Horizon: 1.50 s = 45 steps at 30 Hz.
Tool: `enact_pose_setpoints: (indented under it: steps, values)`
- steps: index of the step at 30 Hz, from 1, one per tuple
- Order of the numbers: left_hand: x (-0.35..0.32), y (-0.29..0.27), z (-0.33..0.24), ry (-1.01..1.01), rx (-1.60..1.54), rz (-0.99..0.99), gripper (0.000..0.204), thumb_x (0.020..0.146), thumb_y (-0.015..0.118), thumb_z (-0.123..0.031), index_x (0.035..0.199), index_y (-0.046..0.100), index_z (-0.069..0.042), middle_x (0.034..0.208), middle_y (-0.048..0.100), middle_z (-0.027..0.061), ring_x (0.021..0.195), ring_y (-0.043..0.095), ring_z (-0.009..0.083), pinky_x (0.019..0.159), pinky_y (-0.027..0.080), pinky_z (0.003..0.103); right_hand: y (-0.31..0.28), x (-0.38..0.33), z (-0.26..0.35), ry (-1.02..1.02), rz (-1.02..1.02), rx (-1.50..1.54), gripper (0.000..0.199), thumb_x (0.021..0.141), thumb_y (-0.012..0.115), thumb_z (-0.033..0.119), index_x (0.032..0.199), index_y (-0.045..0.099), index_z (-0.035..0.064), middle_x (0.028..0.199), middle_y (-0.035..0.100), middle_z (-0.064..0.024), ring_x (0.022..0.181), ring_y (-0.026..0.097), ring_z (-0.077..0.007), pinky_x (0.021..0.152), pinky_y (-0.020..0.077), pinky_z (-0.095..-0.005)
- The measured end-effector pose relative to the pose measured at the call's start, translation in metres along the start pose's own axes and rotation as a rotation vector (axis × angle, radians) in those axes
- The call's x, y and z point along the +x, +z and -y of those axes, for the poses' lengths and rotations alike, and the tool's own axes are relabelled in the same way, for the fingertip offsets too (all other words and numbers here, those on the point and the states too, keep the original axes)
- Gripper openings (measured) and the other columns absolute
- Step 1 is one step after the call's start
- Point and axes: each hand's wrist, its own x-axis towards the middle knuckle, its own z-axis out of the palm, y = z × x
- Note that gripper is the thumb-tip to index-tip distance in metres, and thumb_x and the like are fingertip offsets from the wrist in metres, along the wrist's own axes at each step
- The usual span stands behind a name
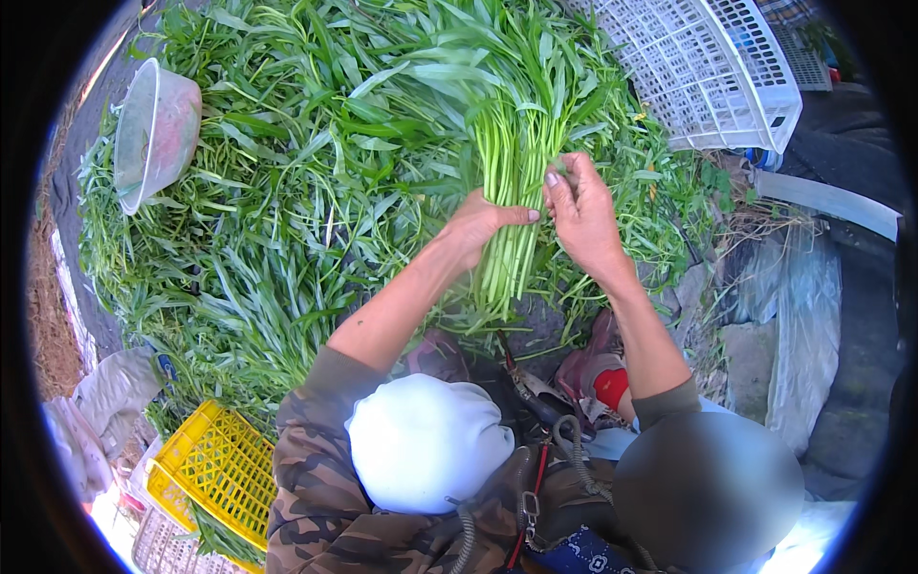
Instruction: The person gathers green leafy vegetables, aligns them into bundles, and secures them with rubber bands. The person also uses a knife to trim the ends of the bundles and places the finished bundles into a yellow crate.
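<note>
At far left, a tub (pixel 184 124) rests tipped on the greens (pixel 287 182). Left hand (pixel 469 230) grips the bunch (pixel 509 215) over the pile's near edge, thumb across the stalks, probably keeping them aligned. Its long axis runs away from the body, leafy tips outward, bare ends nearer. Beside it, the right hand's (pixel 583 212) fingers curl nearly closed; I cannot tell whether they pinch anything.

Wears brn/blk camo top (pixel 320 488) w/ dk olive L cuff (pixel 342 376) & R cuff (pixel 666 404).

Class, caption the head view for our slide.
Left hand grips a bundle of green stems over heaped leafy greens, right hand close by.
</note>
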Motion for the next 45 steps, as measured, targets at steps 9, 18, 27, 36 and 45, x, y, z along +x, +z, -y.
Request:
enact_pose_setpoints:
  steps: [9, 18, 27, 36, 45]
  values:
    - [0.001, 0.003, -0.001, 0.011, 0.046, -0.037, 0.051, 0.073, 0.080, -0.006, 0.119, 0.059, -0.004, 0.106, 0.067, 0.0105, 0.093, 0.066, 0.0224, 0.082, 0.055, 0.038, -0.012, 0.010, 0.009, 0.100, 0.098, 0.018, 0.028, 0.092, 0.066, 0.024, 0.108, 0.062, 0.0015, 0.090, 0.060, -0.0087, 0.082, 0.059, -0.0169, 0.072, 0.0517, -0.0317]
    - [0.000, 0.001, -0.001, 0.036, 0.097, -0.053, 0.043, 0.074, 0.079, -0.006, 0.113, 0.062, -0.005, 0.101, 0.068, 0.0079, 0.088, 0.066, 0.0198, 0.077, 0.056, 0.038, -0.013, 0.006, 0.004, -0.397, 0.219, -0.585, 0.010, 0.086, 0.064, 0.010, 0.089, 0.058, 0.0026, 0.085, 0.060, -0.0128, 0.076, 0.061, -0.0303, 0.070, 0.0500, -0.0408]
    - [0.004, 0.007, 0.003, 0.092, 0.143, -0.111, 0.038, 0.074, 0.077, 0.000, 0.109, 0.062, -0.003, 0.094, 0.069, 0.0097, 0.081, 0.068, 0.0210, 0.071, 0.060, 0.039, -0.004, 0.021, 0.010, -0.077, 0.112, -0.439, 0.031, 0.089, 0.062, 0.008, 0.117, 0.057, -0.0037, 0.100, 0.061, -0.0208, 0.088, 0.063, -0.0355, 0.080, 0.0508, -0.0416]
    - [0.005, 0.014, 0.012, 0.174, 0.202, -0.196, 0.031, 0.076, 0.074, 0.002, 0.104, 0.063, -0.002, 0.088, 0.069, 0.0104, 0.070, 0.068, 0.0205, 0.063, 0.060, 0.036, -0.009, 0.047, 0.011, -0.164, 0.291, -0.774, 0.021, 0.084, 0.064, 0.007, 0.101, 0.058, -0.0033, 0.097, 0.062, -0.0215, 0.092, 0.061, -0.0412, 0.081, 0.0486, -0.0477]
    - [0.004, 0.010, 0.009, 0.127, 0.105, -0.193, 0.033, 0.075, 0.076, 0.000, 0.105, 0.064, -0.003, 0.088, 0.069, 0.0092, 0.071, 0.068, 0.0199, 0.064, 0.059, 0.036, -0.009, 0.029, 0.000, -0.266, 0.312, -0.575, 0.011, 0.089, 0.057, 0.008, 0.094, 0.056, -0.0016, 0.087, 0.062, -0.0164, 0.073, 0.063, -0.0315, 0.067, 0.0502, -0.0440]
